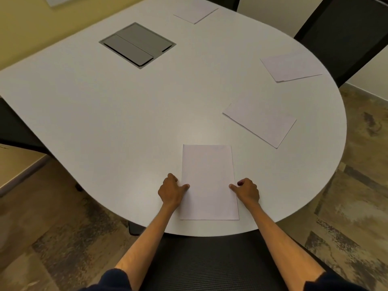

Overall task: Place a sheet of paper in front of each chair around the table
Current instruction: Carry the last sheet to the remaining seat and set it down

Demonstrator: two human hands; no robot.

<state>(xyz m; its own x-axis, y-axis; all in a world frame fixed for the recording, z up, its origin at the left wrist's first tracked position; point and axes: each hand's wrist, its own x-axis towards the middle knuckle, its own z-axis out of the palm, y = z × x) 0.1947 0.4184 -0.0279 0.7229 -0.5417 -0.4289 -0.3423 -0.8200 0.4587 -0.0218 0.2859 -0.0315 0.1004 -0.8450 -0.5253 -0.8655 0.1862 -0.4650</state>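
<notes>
A white sheet of paper [209,181] is seen lying flat on the pale grey worktop [126,114], close to its near rounded edge, with its long sides running away from the viewer. It is flanked by the two hands. The left hand [171,191] is set against the sheet's left edge, its fingers curled and its thumb laid on the paper. The right hand [246,190] is placed likewise at the right edge, fingers curled under and thumb tip resting on the sheet. Whether the paper is pinched or only pressed down cannot be told. Both forearms are bare, and dark sleeves are seen at the bottom of the frame.

Below the worktop's near edge, between the arms, the black mesh seat of a chair [210,263] is visible, so the sheet lies directly in front of it.

Three more sheets are laid on the worktop. One [260,123] lies at an angle to the right of the held sheet, well apart from it. Another [290,67] lies farther back near the right edge, in front of a dark chair [344,34]. A third [196,10] lies at the far edge.

A grey rectangular hatch [137,45] is set flush into the worktop on the far left. A patterned floor [52,227] is seen around it.
</notes>
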